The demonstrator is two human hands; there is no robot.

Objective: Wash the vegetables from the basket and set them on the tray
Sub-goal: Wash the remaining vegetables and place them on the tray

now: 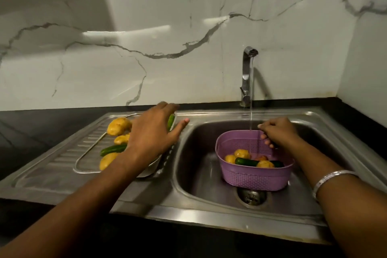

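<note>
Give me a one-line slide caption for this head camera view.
Right hand grips the purple basket under the running tap while the open left hand hovers over the tray.

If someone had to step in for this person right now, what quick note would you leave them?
Left hand: open, fingers spread, over the tray on the drainboard, holding nothing.
Right hand: grips the back rim of the purple basket in the sink.
Tap is running; the stream falls by the basket's back rim.
Done: potatoes and a cucumber lie on the tray.
Left: potatoes and cucumbers in the basket to wash and move across.
</note>
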